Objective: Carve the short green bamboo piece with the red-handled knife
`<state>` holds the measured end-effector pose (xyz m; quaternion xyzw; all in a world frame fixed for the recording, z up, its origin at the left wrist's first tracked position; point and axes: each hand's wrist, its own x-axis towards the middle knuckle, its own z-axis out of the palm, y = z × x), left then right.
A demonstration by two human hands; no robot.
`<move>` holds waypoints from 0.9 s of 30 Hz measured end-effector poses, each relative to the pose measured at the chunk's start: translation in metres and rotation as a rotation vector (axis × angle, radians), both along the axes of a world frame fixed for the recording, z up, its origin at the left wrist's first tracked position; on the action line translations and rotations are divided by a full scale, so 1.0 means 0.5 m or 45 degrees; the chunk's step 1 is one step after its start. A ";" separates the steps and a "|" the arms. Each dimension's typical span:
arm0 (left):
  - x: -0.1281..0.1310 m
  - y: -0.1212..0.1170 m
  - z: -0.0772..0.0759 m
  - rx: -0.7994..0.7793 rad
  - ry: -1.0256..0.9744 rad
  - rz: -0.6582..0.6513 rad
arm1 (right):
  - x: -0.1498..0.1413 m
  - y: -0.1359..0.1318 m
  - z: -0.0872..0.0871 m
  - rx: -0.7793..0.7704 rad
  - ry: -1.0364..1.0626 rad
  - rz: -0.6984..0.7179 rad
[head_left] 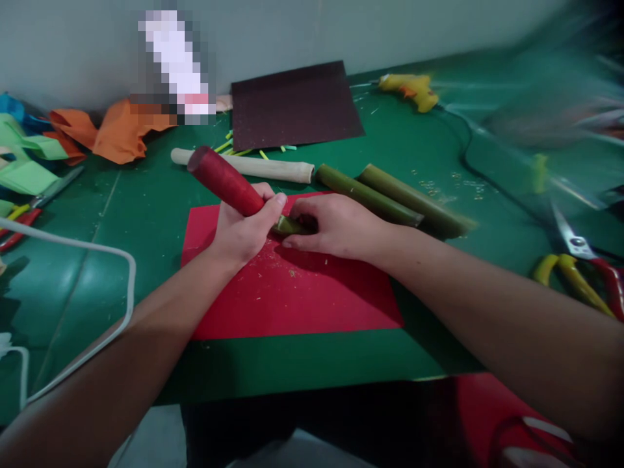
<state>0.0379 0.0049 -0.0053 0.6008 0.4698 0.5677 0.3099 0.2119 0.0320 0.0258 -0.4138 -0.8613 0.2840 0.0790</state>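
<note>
My left hand (pixel 246 231) is closed around a bamboo tube (pixel 224 179), held at a slant over a red paper sheet (pixel 292 292). The tube's upper part is red; a short green part shows at its lower end, between my hands. Whether the red is paint or a wrap, I cannot tell. The fingers and thumb of my right hand (pixel 336 227) curl around that green end and partly hide it. Behind my hands lie a pale bamboo tube (pixel 273 168) and two green bamboo tubes (pixel 368 195) (pixel 414 198). Small shavings dot the red sheet.
A dark sheet (pixel 297 107) and a yellow glue gun (pixel 412 91) with a cord lie at the back. Scissors (pixel 580 253) are at right, more scissors (pixel 34 211) at left beside orange paper (pixel 121 130). A white cable (pixel 129 279) crosses my left forearm. Something blurred is at upper right.
</note>
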 end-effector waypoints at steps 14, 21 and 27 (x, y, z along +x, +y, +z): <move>-0.003 0.003 -0.002 0.021 0.037 -0.025 | -0.003 -0.014 -0.007 0.166 -0.037 0.009; -0.002 0.001 0.007 0.087 -0.113 0.086 | -0.011 -0.019 -0.007 0.199 -0.015 -0.066; 0.002 -0.009 0.009 0.138 0.015 0.113 | -0.011 -0.021 -0.014 0.237 0.071 -0.034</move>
